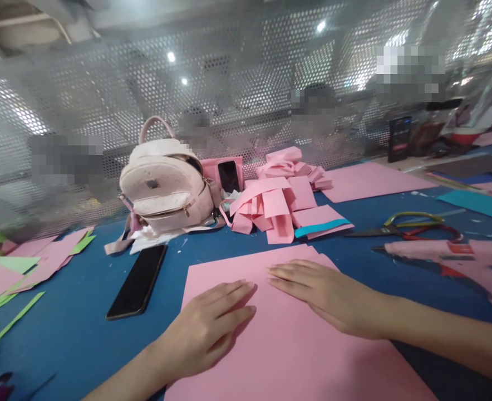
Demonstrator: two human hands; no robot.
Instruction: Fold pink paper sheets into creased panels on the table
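1. While both arms reach in from the near side, a big, flat, pink paper sheet [283, 362] lies in the near middle of the smooth blue table [83, 351].
2. The left hand [215, 320] rests on the left part of the sheet, fingers spread a little, gripping nothing.
3. The right hand [329, 295] lies on its far right part, fingers long and close together, also gripping nothing.
4. To the left is a flat black phone [137, 284].
5. Far left of the sheet sits a pale pink backpack [165, 178].
6. Right of the backpack is a messy pile of folded pink paper pieces [277, 200].
7. On the right, a pink glue gun [446, 252] lies near metal scissors [390, 230].
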